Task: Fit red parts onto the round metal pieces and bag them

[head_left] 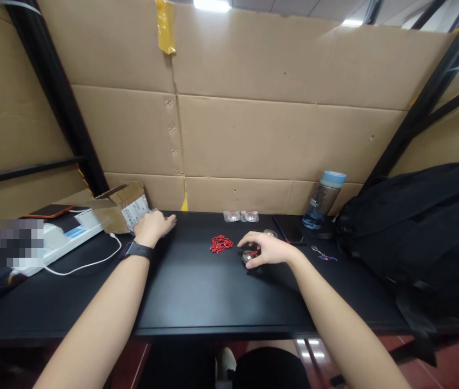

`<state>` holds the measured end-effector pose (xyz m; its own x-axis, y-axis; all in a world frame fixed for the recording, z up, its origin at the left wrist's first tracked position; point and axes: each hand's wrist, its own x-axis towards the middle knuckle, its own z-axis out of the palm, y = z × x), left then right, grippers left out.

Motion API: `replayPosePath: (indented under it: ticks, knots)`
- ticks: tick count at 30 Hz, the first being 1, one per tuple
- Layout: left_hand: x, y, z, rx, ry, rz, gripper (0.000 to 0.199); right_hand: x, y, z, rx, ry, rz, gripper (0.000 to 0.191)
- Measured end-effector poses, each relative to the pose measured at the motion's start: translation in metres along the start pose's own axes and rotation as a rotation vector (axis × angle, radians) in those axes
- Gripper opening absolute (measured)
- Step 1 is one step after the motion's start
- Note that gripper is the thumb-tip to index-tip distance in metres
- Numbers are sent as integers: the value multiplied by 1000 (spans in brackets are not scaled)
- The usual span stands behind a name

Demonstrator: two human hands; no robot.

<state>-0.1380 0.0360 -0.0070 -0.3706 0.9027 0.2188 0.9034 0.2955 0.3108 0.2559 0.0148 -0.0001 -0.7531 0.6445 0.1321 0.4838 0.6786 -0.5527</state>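
My left hand (154,226), with a dark watch on the wrist, is beside the open cardboard box (115,208); clear plastic shows under its fingers, and its grip is hard to make out. My right hand (262,249) curves over a round silvery item (247,257) with red on it, thumb at its edge; the fingers are apart. Another round item (270,233) lies just behind that hand. A heap of red cords (221,244) sits to its left. Two clear packets (241,216) with round items lie near the cardboard wall.
A bottle with a blue lid (322,200) and a black backpack (424,232) stand on the right. A dark phone (292,231) and a small keychain (324,254) lie before the bottle. On the left are a white power strip (67,243) and cable.
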Motion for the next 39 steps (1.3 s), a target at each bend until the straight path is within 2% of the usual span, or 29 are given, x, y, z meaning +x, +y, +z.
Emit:
replayPosePath:
  ticks: [4, 7, 11, 13, 15, 18, 22, 26, 29, 32, 35, 39]
  knots:
    - [-6, 12, -8, 26, -62, -54, 77, -2, 0, -2, 13, -97, 20, 65]
    - [-16, 23, -17, 49, -12, -13, 71, -4, 3, -6, 39, -143, 56, 67]
    - [-31, 42, -21, 22, 207, 231, 51, -7, 6, -11, 73, -173, 86, 58]
    - [-40, 55, -19, -28, 272, 381, 41, -8, 7, -12, 67, -170, 81, 59]
    - [-51, 70, -14, -91, 267, 511, 32, -8, 8, -13, 44, -174, 81, 61]
    - [-67, 89, -3, -212, 192, 684, 23, -9, 10, -13, 28, -211, 149, 63]
    - [-80, 103, 9, -340, 134, 790, 18, -11, 13, -16, 48, -249, 219, 58]
    - [-87, 108, 12, -488, 67, 827, 18, -14, 11, -23, 82, -114, 166, 66]
    - [-96, 114, 10, -660, -103, 863, 19, -12, 0, -23, 205, 58, 70, 59]
    - [-107, 121, 9, -814, -247, 857, 22, -4, -15, -12, 364, 193, -41, 51]
    - [-114, 126, 13, -860, -272, 836, 19, 7, -23, 5, 523, 289, -106, 51]
    - [-112, 127, 26, -876, -270, 796, 17, 16, -21, 22, 614, 329, -62, 49]
